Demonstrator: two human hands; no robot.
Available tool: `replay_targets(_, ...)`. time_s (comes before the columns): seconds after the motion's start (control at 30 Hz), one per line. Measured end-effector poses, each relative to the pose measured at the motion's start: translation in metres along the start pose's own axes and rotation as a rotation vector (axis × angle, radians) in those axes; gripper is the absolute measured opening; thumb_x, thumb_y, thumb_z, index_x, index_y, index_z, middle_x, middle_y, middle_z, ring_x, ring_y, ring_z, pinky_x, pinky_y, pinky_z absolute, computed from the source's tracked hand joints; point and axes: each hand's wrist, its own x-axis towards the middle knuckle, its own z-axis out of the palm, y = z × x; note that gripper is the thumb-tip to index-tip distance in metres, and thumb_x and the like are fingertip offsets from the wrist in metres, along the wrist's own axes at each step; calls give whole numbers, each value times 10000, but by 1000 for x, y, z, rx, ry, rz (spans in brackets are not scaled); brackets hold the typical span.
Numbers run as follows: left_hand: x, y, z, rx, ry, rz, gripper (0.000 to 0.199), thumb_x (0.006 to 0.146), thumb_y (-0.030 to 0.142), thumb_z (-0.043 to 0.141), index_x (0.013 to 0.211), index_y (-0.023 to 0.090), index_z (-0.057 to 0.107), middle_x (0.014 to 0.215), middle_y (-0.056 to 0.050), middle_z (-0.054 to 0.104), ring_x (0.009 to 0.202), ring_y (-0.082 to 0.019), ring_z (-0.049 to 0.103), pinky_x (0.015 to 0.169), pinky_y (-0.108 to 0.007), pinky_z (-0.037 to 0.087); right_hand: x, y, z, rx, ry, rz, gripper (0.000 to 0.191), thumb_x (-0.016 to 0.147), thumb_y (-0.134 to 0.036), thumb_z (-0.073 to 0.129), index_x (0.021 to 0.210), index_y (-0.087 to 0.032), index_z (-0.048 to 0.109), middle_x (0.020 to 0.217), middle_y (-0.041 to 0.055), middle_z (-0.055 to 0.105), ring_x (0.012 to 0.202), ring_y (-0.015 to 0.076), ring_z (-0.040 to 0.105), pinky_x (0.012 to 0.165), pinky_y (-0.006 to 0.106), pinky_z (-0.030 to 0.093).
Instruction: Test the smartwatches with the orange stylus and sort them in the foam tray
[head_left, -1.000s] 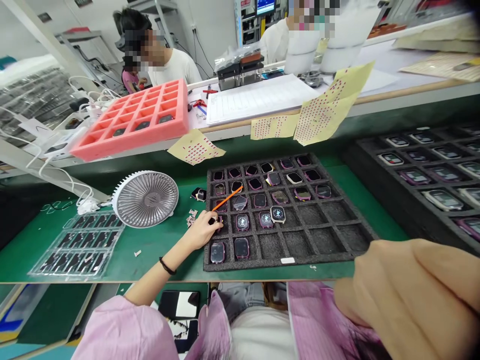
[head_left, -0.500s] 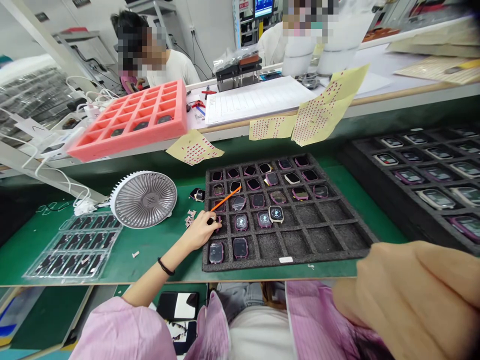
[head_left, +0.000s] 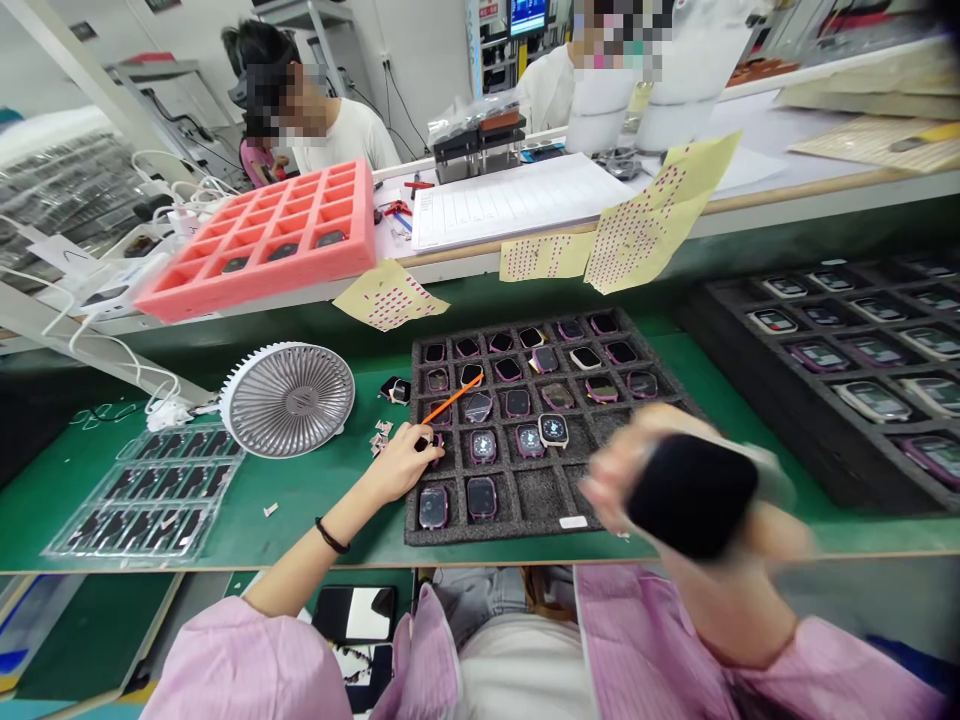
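Observation:
My left hand (head_left: 397, 465) rests at the left edge of a black foam tray (head_left: 536, 495), its fingers closed round a thin orange stick (head_left: 452, 398) that slants up over the slots. A purple-framed watch partly shows under those fingertips. Blurred by motion, my right hand (head_left: 780, 537) grips a smartwatch (head_left: 694, 495) with a dark screen above the tray's right front part. Several smartwatches sit in the tray's slots. One pale-cased watch (head_left: 553, 430) with a lit dial leans over a divider beside a purple one (head_left: 529, 440).
A round grey fan (head_left: 289, 398) and a clear plastic tray of black parts (head_left: 142, 490) stand at left. Another black tray of watches (head_left: 840, 340) is at right. A pink foam tray (head_left: 262, 270) lies on the shelf. Co-workers sit beyond it.
My right hand has swung from the near right corner leftward over the tray, and a dark-screened smartwatch now shows in it. My left hand stays almost still.

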Motion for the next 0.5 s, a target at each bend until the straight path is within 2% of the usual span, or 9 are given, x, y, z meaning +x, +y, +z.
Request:
replay_targets(0.07, 0, -1, 0, -14, -9, -4, 335, 934, 127, 370, 985, 195, 693, 1054, -114, 503, 876, -194, 434, 795, -339, 458, 17, 6, 13, 65, -99, -83, 468, 486, -439, 869, 877, -253, 690, 887, 69, 771, 976, 313, 708, 816, 463, 575)
replay_targets(0.1, 0, -1, 1, -14, -8, -4, 333, 933, 127, 371, 986, 195, 693, 1054, -114, 503, 873, -193, 435, 792, -340, 459, 29, 13, 18, 94, -168, -74, 433, 531, -414, 862, 882, -224, 697, 894, 86, 770, 960, 311, 713, 859, 480, 563)
replay_targets(0.17, -1, -2, 2, -1, 9, 4, 329, 932, 128, 374, 978, 196, 692, 1050, -110, 501, 867, -190, 434, 785, -334, 462, 55, 31, 22, 127, -219, 14, 343, 609, -376, 837, 857, -176, 711, 864, 102, 770, 924, 291, 725, 918, 482, 545)
replay_targets(0.27, 0, -2, 2, 25, 36, 21, 318, 933, 125, 379, 969, 194, 687, 1041, -103, 495, 862, -185, 429, 777, -321, 457, 83, 60, 19, 115, -181, 142, 256, 644, -297, 829, 820, -144, 724, 829, 102, 770, 878, 264, 736, 934, 461, 546)
replay_targets(0.33, 0, -1, 2, 31, 43, 26, 309, 935, 122, 383, 966, 189, 683, 1041, -103, 494, 856, -182, 426, 772, -315, 451, 90, 73, 15, 91, -148, 178, 249, 628, -258, 841, 811, -130, 731, 814, 98, 768, 833, 252, 742, 922, 452, 558)
replay_targets(0.5, -1, 0, 1, 6, 28, 0, 326, 937, 125, 374, 975, 196, 690, 1041, -110, 505, 853, -188, 428, 767, -320, 448, 86, 75, -1, 77, -114, 158, 257, 623, -253, 853, 818, -132, 736, 824, 98, 769, 841, 245, 741, 922, 444, 564)
